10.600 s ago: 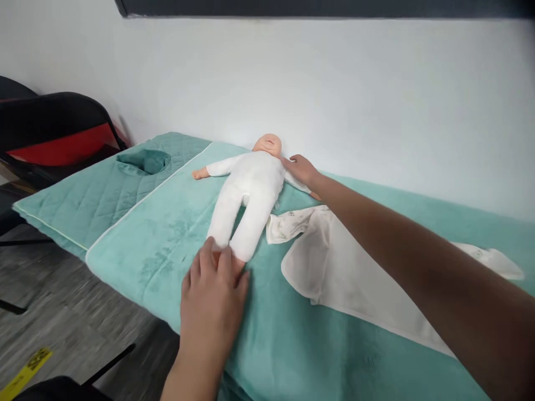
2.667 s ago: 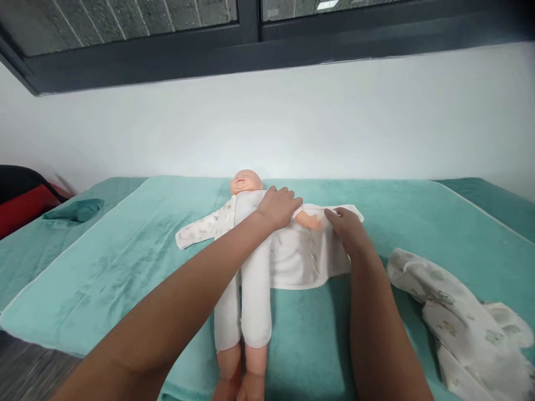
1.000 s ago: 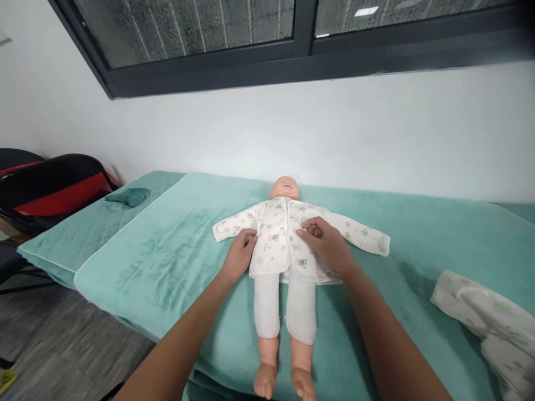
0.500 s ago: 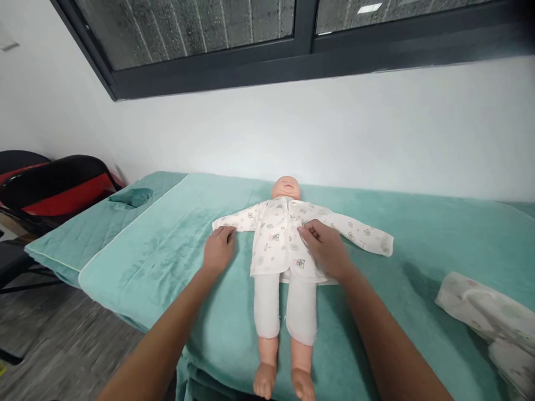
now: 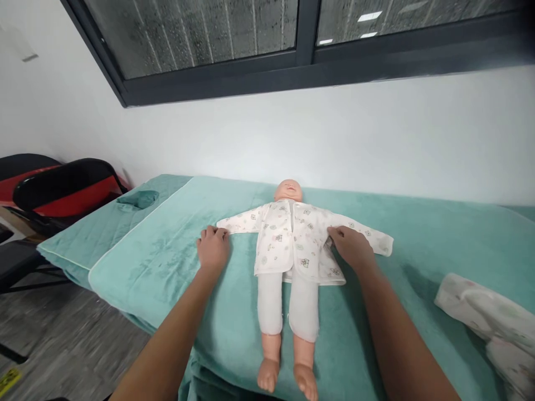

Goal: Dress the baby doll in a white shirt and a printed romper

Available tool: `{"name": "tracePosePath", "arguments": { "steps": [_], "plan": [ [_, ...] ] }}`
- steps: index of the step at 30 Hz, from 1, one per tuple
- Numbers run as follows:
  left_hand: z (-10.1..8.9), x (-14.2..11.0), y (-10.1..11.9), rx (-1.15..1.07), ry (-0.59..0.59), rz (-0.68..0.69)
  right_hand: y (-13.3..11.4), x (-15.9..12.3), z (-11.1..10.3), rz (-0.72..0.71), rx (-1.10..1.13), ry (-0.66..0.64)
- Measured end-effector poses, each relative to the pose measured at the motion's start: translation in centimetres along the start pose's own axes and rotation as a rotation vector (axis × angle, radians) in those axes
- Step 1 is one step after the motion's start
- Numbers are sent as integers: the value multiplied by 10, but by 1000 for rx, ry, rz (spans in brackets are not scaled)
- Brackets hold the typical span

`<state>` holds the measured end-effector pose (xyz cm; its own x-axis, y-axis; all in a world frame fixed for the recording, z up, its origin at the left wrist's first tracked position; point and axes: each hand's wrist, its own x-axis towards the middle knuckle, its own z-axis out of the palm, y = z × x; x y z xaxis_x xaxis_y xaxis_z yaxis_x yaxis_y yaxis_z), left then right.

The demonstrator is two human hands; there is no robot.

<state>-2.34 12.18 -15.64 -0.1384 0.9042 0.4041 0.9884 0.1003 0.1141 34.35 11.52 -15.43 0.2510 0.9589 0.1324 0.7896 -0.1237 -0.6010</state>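
Observation:
A baby doll [image 5: 288, 190] lies on its back in the middle of the head view, wearing a white printed baby jacket [image 5: 276, 245] with both sleeves stretched out sideways. White padding covers its thighs, and its lower legs and feet are bare. My left hand [image 5: 213, 248] rests on the bed, fingers a little apart, beside the cuff of the sleeve on the left. At the jacket's other side, just under the sleeve, my right hand [image 5: 353, 248] has its fingers closed on the jacket's fabric. The jacket's front edges nearly meet along the chest.
A green padded bed [image 5: 163, 250] with a face hole [image 5: 142, 199] at its left end carries the doll. Folded printed cloth [image 5: 485, 312] lies at the right. Black and red chairs [image 5: 75, 192] stand at the left. Behind are a white wall and a dark-framed window [image 5: 217, 78].
My right hand has moved from the jacket's front outward to its side under the sleeve. My left hand has shifted slightly left, away from the cuff. The view has shifted a little.

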Motion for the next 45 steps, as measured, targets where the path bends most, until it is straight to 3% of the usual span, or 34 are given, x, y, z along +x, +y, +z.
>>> {"name": "tracePosePath", "arguments": {
  "steps": [5,8,11,17,25,32,38,42,45],
  "plan": [
    [-5,-11,10,-63,61,164,-13,-10,7,-23,190,-9],
    [-5,-19,23,-281,-50,245,-16,-14,6,9,90,-2],
    [-6,-26,39,-572,-174,226,-15,-17,4,39,-25,8],
    [-10,-25,72,-1086,-408,99,-26,-31,14,-84,333,-95],
    [-2,-4,104,-1253,-394,41,-24,-21,24,-87,700,-5],
    [3,-1,110,-1227,-331,65,-14,-12,26,-115,756,23],
    [5,-3,106,-1111,-243,-22,-8,-43,17,-57,584,82],
    [10,-1,99,-1201,-114,-203,22,-102,-1,-228,194,225],
    [13,0,95,-1305,-21,-299,55,-157,-30,-318,-128,366]
  ]
}}
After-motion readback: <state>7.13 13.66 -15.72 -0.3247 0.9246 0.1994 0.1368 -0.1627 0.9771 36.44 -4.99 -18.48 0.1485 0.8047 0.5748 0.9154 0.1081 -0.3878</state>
